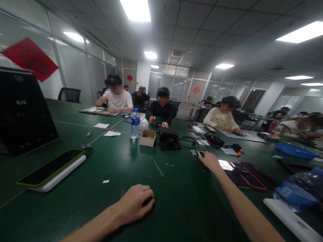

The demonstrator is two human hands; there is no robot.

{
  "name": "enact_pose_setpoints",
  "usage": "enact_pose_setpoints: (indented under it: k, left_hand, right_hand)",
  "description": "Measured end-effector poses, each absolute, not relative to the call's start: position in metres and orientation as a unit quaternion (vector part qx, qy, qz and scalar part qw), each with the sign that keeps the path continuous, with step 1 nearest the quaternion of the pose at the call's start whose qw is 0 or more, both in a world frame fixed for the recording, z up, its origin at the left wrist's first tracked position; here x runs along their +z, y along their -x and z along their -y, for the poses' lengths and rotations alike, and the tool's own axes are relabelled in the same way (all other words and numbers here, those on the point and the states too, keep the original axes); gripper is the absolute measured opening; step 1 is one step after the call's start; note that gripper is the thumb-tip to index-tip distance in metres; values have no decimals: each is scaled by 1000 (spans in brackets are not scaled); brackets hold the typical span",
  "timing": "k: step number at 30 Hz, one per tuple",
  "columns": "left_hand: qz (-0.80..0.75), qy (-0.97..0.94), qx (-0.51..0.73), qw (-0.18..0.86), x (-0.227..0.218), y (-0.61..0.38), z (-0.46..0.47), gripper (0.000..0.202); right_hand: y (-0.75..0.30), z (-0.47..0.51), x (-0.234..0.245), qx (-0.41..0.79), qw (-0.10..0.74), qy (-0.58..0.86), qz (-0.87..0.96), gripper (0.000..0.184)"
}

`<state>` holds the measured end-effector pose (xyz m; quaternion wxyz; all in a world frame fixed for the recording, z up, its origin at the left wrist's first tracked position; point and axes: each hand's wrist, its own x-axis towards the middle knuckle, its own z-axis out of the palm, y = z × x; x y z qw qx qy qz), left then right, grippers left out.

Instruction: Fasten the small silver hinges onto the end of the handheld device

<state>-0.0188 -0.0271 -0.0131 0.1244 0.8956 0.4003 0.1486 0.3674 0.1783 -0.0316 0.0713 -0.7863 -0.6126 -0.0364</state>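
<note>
My left hand (135,203) rests on the green table (161,188) near its front edge, fingers curled under into a loose fist with a ring on one finger; whether anything lies under it is hidden. My right hand (209,160) is stretched far forward, its fingertips on a small dark object (200,154) beside a small silvery piece (193,152). Several phones (248,176) lie just right of that arm, one with a lit screen (225,165).
A phone stacked on a white device (51,171) lies at left, beside a dark laptop screen (24,112). A water bottle (134,124), cardboard box (147,137) and black device (168,138) stand mid-table. Several people work across the table. A lying bottle (297,191) is at right.
</note>
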Motion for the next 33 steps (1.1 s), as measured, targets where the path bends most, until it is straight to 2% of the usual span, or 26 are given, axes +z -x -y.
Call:
enact_pose_setpoints:
  k: [11,33]
  left_hand:
    - [-395,-894,158,136,-13,20,27,17]
    - [-400,-895,149,130,-9,19,28,16]
  right_hand:
    - [-365,-178,-34,4,96,777,622,36]
    - [-358,-176,-32,22,121,795,594,31]
